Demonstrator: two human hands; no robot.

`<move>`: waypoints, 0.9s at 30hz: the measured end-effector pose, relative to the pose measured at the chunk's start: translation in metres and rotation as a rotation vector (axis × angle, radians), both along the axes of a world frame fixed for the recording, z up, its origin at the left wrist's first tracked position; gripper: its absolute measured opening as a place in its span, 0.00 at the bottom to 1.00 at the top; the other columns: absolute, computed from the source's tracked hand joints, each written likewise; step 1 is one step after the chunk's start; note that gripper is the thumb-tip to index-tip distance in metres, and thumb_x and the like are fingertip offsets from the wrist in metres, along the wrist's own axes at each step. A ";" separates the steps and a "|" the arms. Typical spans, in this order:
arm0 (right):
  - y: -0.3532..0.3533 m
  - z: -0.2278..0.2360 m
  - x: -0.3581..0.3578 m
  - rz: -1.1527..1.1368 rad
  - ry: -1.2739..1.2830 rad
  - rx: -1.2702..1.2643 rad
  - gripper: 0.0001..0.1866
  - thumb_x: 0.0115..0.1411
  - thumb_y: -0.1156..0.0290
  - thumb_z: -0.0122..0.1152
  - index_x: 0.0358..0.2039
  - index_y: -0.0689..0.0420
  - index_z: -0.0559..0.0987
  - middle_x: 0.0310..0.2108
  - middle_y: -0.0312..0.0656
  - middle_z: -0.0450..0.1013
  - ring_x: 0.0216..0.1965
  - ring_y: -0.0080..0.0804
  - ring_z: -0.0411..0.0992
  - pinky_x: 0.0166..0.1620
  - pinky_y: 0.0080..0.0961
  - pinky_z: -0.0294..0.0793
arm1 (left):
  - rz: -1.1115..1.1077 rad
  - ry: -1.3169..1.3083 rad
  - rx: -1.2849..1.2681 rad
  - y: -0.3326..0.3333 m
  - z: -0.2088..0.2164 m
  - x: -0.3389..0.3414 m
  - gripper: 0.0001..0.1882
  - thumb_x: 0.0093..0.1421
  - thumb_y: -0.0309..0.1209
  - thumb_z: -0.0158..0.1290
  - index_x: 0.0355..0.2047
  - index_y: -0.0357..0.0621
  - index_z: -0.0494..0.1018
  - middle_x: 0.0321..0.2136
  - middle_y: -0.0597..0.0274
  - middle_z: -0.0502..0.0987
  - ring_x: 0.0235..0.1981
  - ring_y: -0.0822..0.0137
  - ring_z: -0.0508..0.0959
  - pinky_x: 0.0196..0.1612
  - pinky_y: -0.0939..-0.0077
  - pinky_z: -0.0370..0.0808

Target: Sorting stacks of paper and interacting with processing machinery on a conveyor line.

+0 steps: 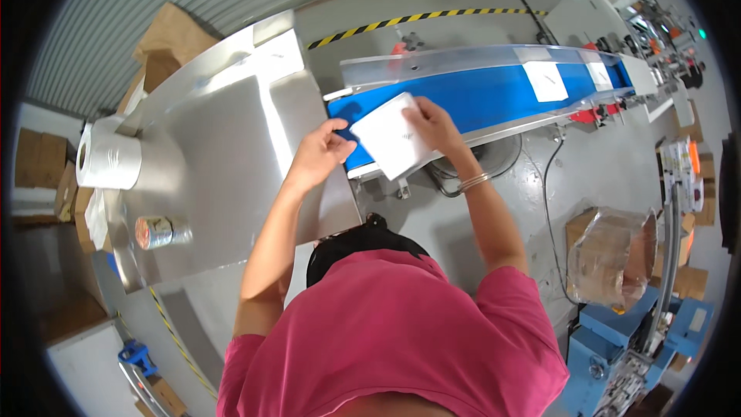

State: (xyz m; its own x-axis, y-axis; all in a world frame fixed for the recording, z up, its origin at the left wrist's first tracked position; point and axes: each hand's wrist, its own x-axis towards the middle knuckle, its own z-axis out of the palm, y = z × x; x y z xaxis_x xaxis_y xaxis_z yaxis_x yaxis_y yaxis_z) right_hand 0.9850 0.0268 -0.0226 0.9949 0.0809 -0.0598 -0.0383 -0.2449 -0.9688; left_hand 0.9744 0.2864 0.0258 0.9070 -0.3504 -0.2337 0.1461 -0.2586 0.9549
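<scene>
My right hand (pixel 434 128) grips a flat white packet (pixel 392 139) with small dark print by its upper right side. The packet is held tilted over the near left end of a blue conveyor belt (pixel 475 99). Just left of it is my left hand (pixel 319 153), fingers curled but apart, with nothing visible in them. It hovers by the right edge of a steel table (pixel 208 154). Farther along the belt lie two more white packets, a nearer one (pixel 545 82) and a farther one (pixel 599 76).
On the table's left side lie a large white roll (pixel 109 156) and a small roll of tape (pixel 160 232). A clear guard rail (pixel 463 62) runs along the belt's far side. At right on the floor is a plastic-lined carton (pixel 610 259), near blue machinery (pixel 606 340).
</scene>
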 end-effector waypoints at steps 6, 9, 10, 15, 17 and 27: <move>-0.136 -0.026 0.054 -0.462 -0.255 -0.481 0.23 0.56 0.57 0.60 0.47 0.58 0.74 0.36 0.47 0.75 0.35 0.31 0.73 0.39 0.24 0.71 | -0.077 0.015 0.005 -0.003 -0.002 -0.019 0.19 0.55 0.26 0.56 0.47 0.36 0.68 0.25 0.63 0.75 0.26 0.77 0.72 0.30 0.81 0.70; -0.191 -0.039 0.045 -0.854 -0.502 -0.905 0.27 0.55 0.57 0.62 0.48 0.65 0.70 0.38 0.51 0.71 0.38 0.39 0.71 0.42 0.29 0.70 | -0.052 -0.006 0.060 0.007 -0.010 -0.029 0.19 0.56 0.27 0.56 0.47 0.37 0.68 0.25 0.64 0.75 0.27 0.77 0.72 0.31 0.82 0.70; -0.193 -0.036 0.034 -0.917 -0.459 -0.743 0.26 0.55 0.58 0.61 0.47 0.65 0.70 0.39 0.53 0.71 0.40 0.42 0.70 0.43 0.31 0.69 | -0.043 0.005 0.083 0.015 -0.017 -0.032 0.18 0.56 0.27 0.56 0.46 0.36 0.69 0.25 0.65 0.75 0.26 0.77 0.72 0.30 0.82 0.70; -0.129 -0.078 -0.069 -1.154 -0.321 -0.363 0.16 0.59 0.64 0.55 0.40 0.65 0.69 0.28 0.46 0.67 0.29 0.35 0.65 0.37 0.32 0.68 | -0.004 0.222 -0.005 0.054 -0.042 -0.061 0.15 0.57 0.30 0.55 0.43 0.36 0.71 0.24 0.67 0.74 0.22 0.79 0.70 0.25 0.83 0.68; -0.077 -0.129 -0.121 -1.189 -0.206 -0.323 0.11 0.60 0.67 0.53 0.36 0.63 0.69 0.26 0.47 0.68 0.28 0.38 0.67 0.36 0.33 0.68 | -0.031 0.225 -0.078 0.061 -0.052 -0.077 0.12 0.58 0.30 0.54 0.40 0.38 0.73 0.24 0.68 0.75 0.22 0.80 0.71 0.25 0.84 0.68; 0.169 -0.257 -0.338 -0.354 0.786 -0.354 0.20 0.49 0.52 0.55 0.33 0.55 0.81 0.36 0.50 0.76 0.41 0.46 0.74 0.45 0.36 0.72 | -0.285 -0.737 0.091 0.072 -0.081 -0.103 0.03 0.51 0.26 0.55 0.26 0.41 0.75 0.23 0.58 0.75 0.24 0.58 0.73 0.28 0.68 0.70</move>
